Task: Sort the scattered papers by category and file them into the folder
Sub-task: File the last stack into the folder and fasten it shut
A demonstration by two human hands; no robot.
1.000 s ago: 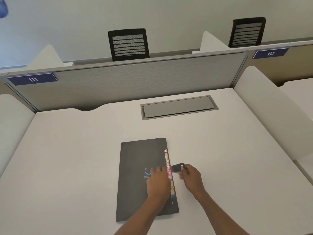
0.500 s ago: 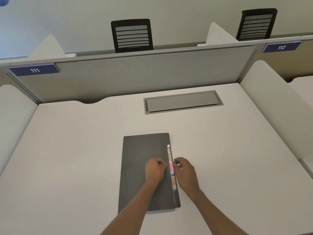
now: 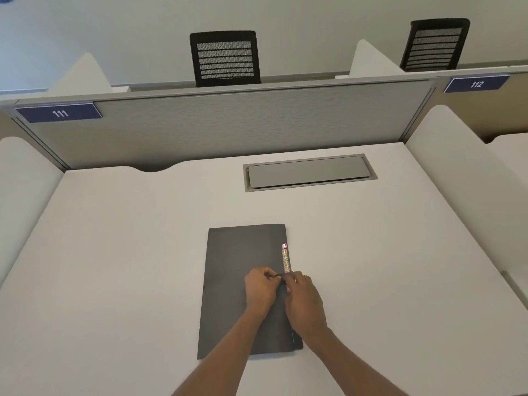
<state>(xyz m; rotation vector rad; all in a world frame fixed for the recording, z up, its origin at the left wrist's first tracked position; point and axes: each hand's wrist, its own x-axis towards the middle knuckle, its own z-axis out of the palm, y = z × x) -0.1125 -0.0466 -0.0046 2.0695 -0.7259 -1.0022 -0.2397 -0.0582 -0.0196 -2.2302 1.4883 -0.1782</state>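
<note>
Label 111 sits on the partition behind the white surface; a black chair stands beyond. The dark folder lies at mid-surface, coloured papers showing at its right edge; left hand and right hand, fingers curled, pinch its dark tab.

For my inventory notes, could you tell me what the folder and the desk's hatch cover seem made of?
The folder looks like matte card, possibly thin plastic: flat, dull dark grey, no glare. The hatch cover seems painted or brushed metal, perhaps plastic: smooth grey, soft sheen, thin frame.
</note>
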